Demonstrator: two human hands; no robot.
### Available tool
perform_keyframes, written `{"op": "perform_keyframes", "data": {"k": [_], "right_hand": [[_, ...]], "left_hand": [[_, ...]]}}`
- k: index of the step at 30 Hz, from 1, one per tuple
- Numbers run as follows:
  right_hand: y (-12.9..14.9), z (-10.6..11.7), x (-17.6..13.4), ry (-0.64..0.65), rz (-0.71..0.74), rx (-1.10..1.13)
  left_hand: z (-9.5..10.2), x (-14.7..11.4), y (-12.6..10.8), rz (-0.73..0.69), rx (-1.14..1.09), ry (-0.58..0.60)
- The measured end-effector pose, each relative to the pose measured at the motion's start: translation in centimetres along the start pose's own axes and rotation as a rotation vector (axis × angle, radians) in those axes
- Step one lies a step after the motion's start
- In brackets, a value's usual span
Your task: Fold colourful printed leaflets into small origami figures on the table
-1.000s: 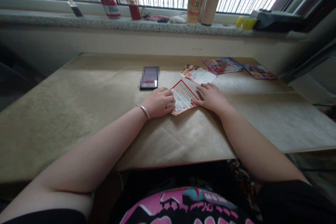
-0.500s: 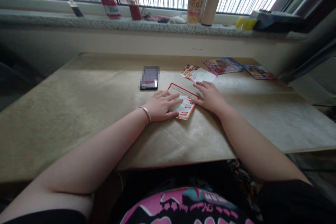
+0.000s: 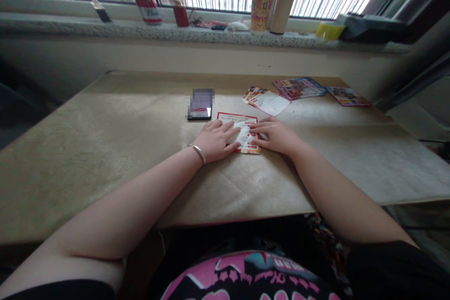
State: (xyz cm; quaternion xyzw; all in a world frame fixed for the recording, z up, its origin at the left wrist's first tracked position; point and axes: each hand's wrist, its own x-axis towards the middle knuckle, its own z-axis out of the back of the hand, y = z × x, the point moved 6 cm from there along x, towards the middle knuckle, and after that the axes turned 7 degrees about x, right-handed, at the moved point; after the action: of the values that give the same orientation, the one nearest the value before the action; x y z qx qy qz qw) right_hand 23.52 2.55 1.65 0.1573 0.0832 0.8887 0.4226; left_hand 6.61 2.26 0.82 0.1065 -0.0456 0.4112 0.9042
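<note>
The left hand (image 3: 215, 141) and right hand (image 3: 276, 135) are being pressed flat, fingers spread, onto a red-edged leaflet (image 3: 242, 132) lying mid-table (image 3: 105, 150). A phone (image 3: 200, 104) is lying just beyond; more leaflets (image 3: 269, 101) are spread farther right. Bare tabletop is being left open all around.

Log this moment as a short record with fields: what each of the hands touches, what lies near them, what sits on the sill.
left hand: flat on the left part of the red-bordered leaflet, bracelet at the wrist
right hand: fingers pressing the leaflet's right part
leaflet: lying on the paper-covered table, partly folded
phone: just beyond the left hand, not touched
other leaflets: spread beyond the right hand
windowsill: red can, paper cup, yellow sponge
</note>
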Motion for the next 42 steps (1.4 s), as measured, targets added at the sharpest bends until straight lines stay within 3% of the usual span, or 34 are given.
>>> {"op": "perform_keyframes", "data": {"k": [7,13,18,21,26,31,36,42], "right_hand": [[-1.6,0.0,-0.4,0.028,-0.044,-0.119],[-2.9,-0.3,-0.5,0.024,-0.104,-0.160],[-3.2,0.3,-0.3,-0.085,-0.124,-0.168],[-2.2,0.9,-0.2,-0.139,-0.033,-0.078],[-0.6,1.0,-0.3,-0.084,0.071,0.076],[-2.1,0.7,-0.6,-0.039,0.042,0.072],[-4.0,0.6,-0.9,0.027,0.034,0.094],[-3.8,1.0,-1.3,0.060,0.047,0.105]], "left_hand": [[0.1,0.0,0.6,-0.041,-0.028,0.012],[0.7,-0.1,0.5,-0.199,-0.056,-0.047],[0.6,-0.1,0.1,-0.281,-0.109,-0.012],[0.2,-0.2,0.0,-0.265,-0.102,0.000],[-0.6,-0.1,0.0,-0.210,-0.110,0.052],[-1.0,0.0,0.6,-0.184,-0.152,0.118],[-0.2,0.0,2.0,-0.182,-0.115,0.082],[0.6,-0.5,4.4,-0.080,-0.026,0.119]]}}
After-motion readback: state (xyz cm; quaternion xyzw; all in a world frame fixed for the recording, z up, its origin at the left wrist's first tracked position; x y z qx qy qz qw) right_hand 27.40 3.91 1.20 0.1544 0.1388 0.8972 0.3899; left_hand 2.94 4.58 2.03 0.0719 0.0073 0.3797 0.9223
